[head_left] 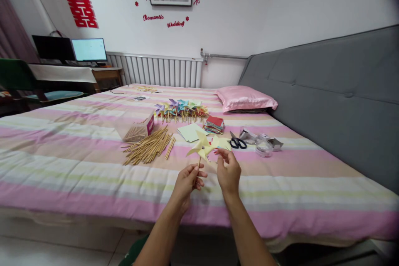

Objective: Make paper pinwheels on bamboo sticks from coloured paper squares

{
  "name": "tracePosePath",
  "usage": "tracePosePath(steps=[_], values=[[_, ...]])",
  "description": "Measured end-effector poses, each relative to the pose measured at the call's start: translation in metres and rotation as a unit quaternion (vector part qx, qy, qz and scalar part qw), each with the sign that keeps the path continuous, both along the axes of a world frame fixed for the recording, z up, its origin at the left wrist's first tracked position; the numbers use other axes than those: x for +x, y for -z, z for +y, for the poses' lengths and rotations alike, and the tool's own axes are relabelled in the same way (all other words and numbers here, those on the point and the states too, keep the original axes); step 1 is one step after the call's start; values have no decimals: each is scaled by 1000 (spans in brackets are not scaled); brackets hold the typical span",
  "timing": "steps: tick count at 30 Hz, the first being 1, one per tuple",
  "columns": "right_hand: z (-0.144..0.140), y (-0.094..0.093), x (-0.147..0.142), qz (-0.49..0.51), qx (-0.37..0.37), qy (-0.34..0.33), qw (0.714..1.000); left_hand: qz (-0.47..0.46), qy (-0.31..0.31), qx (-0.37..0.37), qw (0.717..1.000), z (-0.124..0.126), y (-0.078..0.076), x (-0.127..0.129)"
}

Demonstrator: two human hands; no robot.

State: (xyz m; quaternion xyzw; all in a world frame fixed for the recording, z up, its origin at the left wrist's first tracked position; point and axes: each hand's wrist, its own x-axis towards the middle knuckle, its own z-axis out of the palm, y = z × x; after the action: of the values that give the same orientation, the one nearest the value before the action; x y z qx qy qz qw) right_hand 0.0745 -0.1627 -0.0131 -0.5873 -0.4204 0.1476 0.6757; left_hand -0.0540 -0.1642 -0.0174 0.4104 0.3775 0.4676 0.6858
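Note:
A pale yellow paper pinwheel [203, 148] is held up over the near part of the bed. My left hand [188, 181] pinches its thin wooden stick [199, 161] below the vanes. My right hand [229, 170] is curled at the pinwheel's right side, with its fingertips at the edge of a vane. Behind the pinwheel lie pale paper sheets [190, 132] and a stack of coloured paper squares [214, 124], red on top. Black-handled scissors [238, 143] rest just beyond my right hand. Loose wooden sticks [148, 147] are heaped to the left.
A clear plastic box [135, 132] with sticks inside stands behind the heap. Several finished pinwheels [182, 108] lie in a row farther back. Rolls of clear tape [263, 148] sit right of the scissors. A pink pillow [246, 97] lies by the grey headboard [327, 79].

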Motion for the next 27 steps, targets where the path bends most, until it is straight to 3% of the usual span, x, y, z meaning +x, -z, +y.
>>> tracePosePath(steps=[3,5,16,21,27], values=[[2,-1,-2,211,-25,-103,972,5,4,0,1000,-1,-1,0],[3,-1,-3,277,-32,-161,947,9,16,0,1000,-3,-2,1],[4,-2,-4,326,-13,-157,932,37,85,6,996,-6,-1,4],[3,-3,-4,357,-14,-165,919,39,94,13,995,-6,0,4],[5,0,-3,350,-7,-153,924,40,102,11,994,-5,2,5]])
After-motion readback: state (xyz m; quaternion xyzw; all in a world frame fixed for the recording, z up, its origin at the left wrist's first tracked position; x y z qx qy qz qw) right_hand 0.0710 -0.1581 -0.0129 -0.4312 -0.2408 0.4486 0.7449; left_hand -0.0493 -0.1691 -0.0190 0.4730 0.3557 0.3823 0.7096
